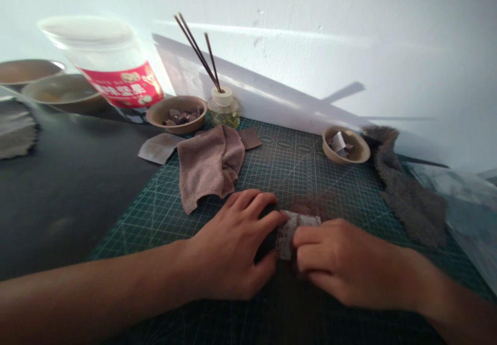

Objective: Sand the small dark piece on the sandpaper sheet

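Note:
A whitish sheet with reddish-brown smears [286, 236] lies on the green cutting mat [155, 215], on or beside something dark. My left hand [236, 246] rests at its left, fingers spread and bent, with the index fingertip and thumb at the sheet's left edge. From the right, my right hand [337, 262] reaches over the sheet with its fingers curled together in a grip; what they hold is hidden beneath them. Reddish-brown dust [314, 201] marks the mat just beyond the sheet.
Behind my left hand lies a crumpled brown cloth [205, 163]. A bowl of brown stones [177, 117], a reed diffuser [224, 108] and a large tub [116, 70] stand farther back. At the right are a small bowl [345, 145] and a grey cloth [411, 195].

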{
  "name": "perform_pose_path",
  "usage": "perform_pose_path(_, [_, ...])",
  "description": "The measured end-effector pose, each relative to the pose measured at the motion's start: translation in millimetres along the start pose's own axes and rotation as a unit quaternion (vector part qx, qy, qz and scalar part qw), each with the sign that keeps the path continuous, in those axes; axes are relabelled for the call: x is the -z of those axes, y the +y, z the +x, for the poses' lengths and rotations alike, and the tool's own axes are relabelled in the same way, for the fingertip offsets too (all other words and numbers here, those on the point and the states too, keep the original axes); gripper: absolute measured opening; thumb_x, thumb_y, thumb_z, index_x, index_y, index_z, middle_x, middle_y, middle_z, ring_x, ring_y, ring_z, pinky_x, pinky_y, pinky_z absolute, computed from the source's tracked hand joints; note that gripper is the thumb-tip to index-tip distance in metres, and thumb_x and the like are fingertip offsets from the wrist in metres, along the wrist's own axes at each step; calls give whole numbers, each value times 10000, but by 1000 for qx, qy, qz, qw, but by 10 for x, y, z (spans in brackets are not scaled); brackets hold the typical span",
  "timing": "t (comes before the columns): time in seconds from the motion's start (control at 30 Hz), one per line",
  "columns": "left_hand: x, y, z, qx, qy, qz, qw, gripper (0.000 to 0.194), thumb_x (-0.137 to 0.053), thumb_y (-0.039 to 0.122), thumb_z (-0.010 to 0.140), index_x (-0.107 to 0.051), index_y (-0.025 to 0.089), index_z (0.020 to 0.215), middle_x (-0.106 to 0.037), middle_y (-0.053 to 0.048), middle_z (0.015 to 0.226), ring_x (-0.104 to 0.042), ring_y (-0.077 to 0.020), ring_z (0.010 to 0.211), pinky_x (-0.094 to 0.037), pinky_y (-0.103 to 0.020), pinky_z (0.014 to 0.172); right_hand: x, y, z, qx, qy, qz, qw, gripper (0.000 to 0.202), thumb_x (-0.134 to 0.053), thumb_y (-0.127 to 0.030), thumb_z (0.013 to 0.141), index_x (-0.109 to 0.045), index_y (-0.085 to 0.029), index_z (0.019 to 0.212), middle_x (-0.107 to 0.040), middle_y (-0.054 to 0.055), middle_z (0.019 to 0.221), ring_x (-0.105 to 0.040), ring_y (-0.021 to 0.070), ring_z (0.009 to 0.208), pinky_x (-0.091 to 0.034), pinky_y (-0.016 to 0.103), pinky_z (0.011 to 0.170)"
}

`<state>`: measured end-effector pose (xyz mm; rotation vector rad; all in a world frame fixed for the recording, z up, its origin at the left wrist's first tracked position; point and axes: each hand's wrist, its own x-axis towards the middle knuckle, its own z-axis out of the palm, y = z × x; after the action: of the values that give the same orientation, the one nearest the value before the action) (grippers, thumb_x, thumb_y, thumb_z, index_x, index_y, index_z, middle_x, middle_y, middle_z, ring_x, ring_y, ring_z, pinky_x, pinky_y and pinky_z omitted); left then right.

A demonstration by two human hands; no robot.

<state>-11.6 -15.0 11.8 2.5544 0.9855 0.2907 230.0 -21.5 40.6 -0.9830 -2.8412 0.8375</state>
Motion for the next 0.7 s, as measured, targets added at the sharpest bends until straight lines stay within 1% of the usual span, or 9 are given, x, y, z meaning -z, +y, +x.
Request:
perform_pose_path(0.13, [-2,1,-5,3,8,5,1000,492,-608,323,852,-578,243,1337,-520,-109,1366,-438,-356,1284,-386,-602,1084,-1,18,-15,-52,82,-43,994,156,-571,-85,933,-627,-206,852,-651,3,921,-615,155,833,-443,285,740])
perform_pose_path(0.2, [4,4,-7,3,5,4,1000,495,-609,321,851,-576,246,1340,-521,-109,1366,-437,-357,1286,-387,-603,1086,-1,39,-21,-57,61,-47,995,158,-583,-89,929,-614,-206,827,-645,-6,895,-612,148,795,-434,284,706])
perform_pose_path(0.27, [9,5,-5,0,3,1,1000,489,-606,331,855,-578,247,1336,-519,-110,1370,-444,-357,1279,-390,-602,1085,-21,44,-10,2,20,-42,999,161,-594,-93,924,-603,-211,816,-645,-21,877,-613,145,784,-426,284,694])
perform_pose_path(0.33, [10,4,-1,-2,1,1,1000,482,-605,333,854,-584,242,1327,-518,-114,1376,-446,-360,1278,-389,-606,1083,-43,47,15,32,38,-44,998,152,-578,-98,937,-612,-210,841,-652,-12,895,-620,156,816,-434,291,721])
perform_pose_path(0.4, [10,3,4,-1,3,4,1000,483,-605,325,851,-584,238,1325,-518,-114,1378,-438,-362,1288,-386,-607,1085,-42,59,34,-9,90,-47,995,143,-558,-102,953,-626,-200,874,-654,9,940,-624,169,861,-445,300,760])
perform_pose_path(0.47, [10,3,3,2,6,5,1000,492,-604,317,852,-578,238,1337,-517,-111,1380,-435,-359,1294,-388,-601,1086,-19,63,29,-63,98,-43,992,147,-560,-92,948,-624,-196,867,-644,9,943,-620,164,857,-445,297,761])
perform_pose_path(0.6, [8,5,-13,0,6,5,1000,490,-611,324,850,-583,239,1331,-518,-112,1385,-447,-360,1277,-402,-598,1075,-9,35,1,-16,-1,5,1000,136,-639,-86,897,-611,-213,857,-643,-28,923,-619,136,818,-435,265,722])
perform_pose_path(0.63, [5,5,-16,-1,6,6,1000,489,-613,324,848,-585,235,1327,-518,-115,1385,-446,-362,1277,-403,-598,1074,-16,39,3,-5,4,4,1000,127,-641,-91,898,-616,-214,875,-647,-23,939,-622,141,832,-438,266,727])
perform_pose_path(0.7, [0,4,-19,-3,9,7,1000,497,-615,322,847,-580,233,1334,-520,-117,1381,-445,-362,1279,-400,-601,1076,-18,73,12,-25,64,-19,997,104,-618,-107,923,-624,-206,890,-649,2,968,-625,157,862,-447,280,753])
